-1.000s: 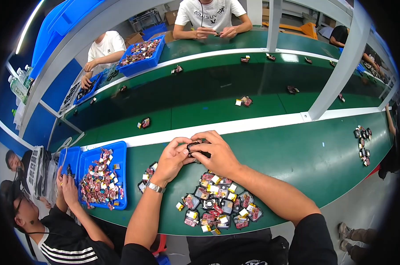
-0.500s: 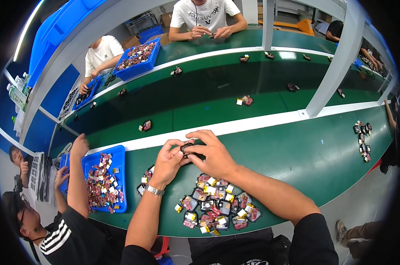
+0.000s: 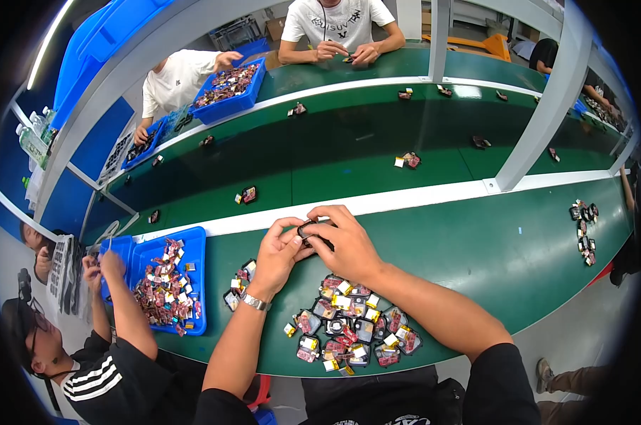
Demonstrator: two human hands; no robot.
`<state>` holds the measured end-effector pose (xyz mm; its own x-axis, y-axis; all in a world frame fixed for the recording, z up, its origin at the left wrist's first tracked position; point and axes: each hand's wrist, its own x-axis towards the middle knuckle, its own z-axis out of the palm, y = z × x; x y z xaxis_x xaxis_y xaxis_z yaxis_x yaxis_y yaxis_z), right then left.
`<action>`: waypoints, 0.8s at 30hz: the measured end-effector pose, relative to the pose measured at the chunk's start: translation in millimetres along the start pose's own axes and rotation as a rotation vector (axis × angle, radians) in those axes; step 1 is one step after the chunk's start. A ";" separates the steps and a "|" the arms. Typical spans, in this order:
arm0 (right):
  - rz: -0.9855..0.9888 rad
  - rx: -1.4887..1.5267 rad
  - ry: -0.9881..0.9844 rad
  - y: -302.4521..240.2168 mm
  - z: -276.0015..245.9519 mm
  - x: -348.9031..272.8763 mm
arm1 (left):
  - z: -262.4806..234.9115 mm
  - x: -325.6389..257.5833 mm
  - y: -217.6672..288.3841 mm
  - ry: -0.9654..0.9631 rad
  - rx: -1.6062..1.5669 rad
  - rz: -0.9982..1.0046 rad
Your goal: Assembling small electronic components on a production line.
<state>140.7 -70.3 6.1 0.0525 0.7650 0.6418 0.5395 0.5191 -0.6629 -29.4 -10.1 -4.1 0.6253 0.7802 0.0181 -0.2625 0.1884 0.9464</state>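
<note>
Both my hands are closed around a small black plastic casing (image 3: 307,230), raised over the green table near its white rail. My left hand (image 3: 278,256) grips it from the left, thumb against its near side. Curled over its top and right side are the fingers of my right hand (image 3: 343,244), which hide much of it. Between my forearms lies a pile of small black casings (image 3: 363,329) with red circuit boards and white-and-yellow battery cells. A smaller cluster of similar casings (image 3: 234,297) sits just left of my left wrist.
A blue tray (image 3: 203,283) heaped with circuit boards and cells stands at left, beside a co-worker (image 3: 126,358). Beyond the white rail (image 3: 405,203), a green conveyor belt (image 3: 320,170) carries scattered units. A grey post (image 3: 547,106) rises at right. More casings (image 3: 584,230) lie far right.
My hands stay on the casing, with the right fingers shifted slightly. The co-worker at left has drawn a raised hand down to the other hand. Units on the belt have shifted right in view.
</note>
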 end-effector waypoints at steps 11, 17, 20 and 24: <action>-0.069 -0.082 0.001 -1.7 -2.0 -1.0 | 0.8 0.0 1.9 -0.032 -0.007 -0.054; -0.094 -0.153 0.054 1.8 1.9 -3.8 | 1.5 1.6 2.0 -0.041 0.026 -0.055; -0.082 -0.173 0.076 1.0 4.8 -4.8 | 3.8 -0.3 2.5 -0.027 0.041 -0.065; -0.089 -0.234 0.099 -1.9 6.0 -4.4 | 4.1 -1.3 3.9 -0.024 0.058 -0.068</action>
<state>134.3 -72.5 2.2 0.0719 0.6734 0.7358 0.7245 0.4717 -0.5026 -28.2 -12.8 0.9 0.6576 0.7523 -0.0402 -0.1759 0.2053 0.9628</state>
